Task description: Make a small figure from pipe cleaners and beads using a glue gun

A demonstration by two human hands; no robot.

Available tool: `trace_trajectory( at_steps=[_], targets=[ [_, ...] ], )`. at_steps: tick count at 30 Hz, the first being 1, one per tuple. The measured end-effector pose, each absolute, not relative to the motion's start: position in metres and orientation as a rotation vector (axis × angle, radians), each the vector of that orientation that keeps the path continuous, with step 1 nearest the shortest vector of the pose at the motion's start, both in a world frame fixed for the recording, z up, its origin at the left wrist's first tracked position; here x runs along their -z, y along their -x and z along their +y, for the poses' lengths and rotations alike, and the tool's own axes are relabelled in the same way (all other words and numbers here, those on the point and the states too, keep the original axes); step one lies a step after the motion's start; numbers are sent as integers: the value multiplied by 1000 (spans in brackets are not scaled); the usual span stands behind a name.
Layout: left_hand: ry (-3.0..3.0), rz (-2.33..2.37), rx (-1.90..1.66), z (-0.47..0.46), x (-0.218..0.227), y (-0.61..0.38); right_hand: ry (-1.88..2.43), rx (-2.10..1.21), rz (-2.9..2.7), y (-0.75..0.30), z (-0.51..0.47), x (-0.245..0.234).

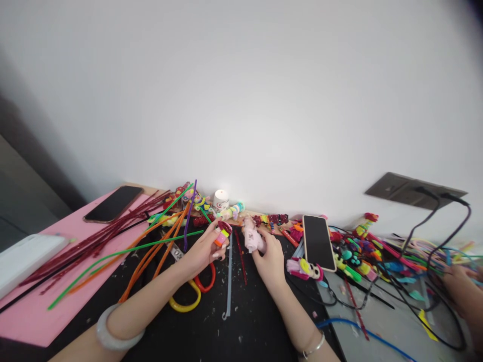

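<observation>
My left hand point(206, 250) pinches a small pipe-cleaner piece point(223, 234) in dark red, yellow, pink and orange. My right hand point(270, 259) is wrapped around a pale pink hot glue gun point(250, 235), just to the right of that piece and apart from it. Between the two hands a translucent glue stick point(229, 281) lies on the black mat point(260, 322). Scissors point(188, 296) with yellow and red-orange handles lie below my left hand, their blades partly hidden by my forearm. A dark red pipe cleaner point(240, 256) rests beside the glue stick.
Orange pipe cleaners point(141, 266) and dark red ones point(101, 241) spread over the pink board point(33, 311) at left, near a dark phone point(113, 203). A white-framed phone point(319, 243), a pipe-cleaner doll point(305, 269) and black cables point(451, 241) are at right, with another person's hand point(458, 284).
</observation>
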State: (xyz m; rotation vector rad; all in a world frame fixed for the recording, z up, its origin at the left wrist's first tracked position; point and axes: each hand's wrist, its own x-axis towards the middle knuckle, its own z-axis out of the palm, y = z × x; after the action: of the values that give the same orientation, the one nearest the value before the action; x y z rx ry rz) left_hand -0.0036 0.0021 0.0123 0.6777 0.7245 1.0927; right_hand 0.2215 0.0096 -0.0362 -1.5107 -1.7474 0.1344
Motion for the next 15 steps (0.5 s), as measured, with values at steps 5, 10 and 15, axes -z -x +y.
trace_trajectory(
  at_steps=[5,10,15],
  targets=[
    [-652,746,-1087,4,-8,3,1263,-266,-1657,-221,6,28],
    [-668,774,-1096,5,-6,3,1070,-370,-1738,-215,-3,16],
    [-719,811,-1115,7,-5,2,1015,-433,-1807,-212,-7,11]
  ],
)
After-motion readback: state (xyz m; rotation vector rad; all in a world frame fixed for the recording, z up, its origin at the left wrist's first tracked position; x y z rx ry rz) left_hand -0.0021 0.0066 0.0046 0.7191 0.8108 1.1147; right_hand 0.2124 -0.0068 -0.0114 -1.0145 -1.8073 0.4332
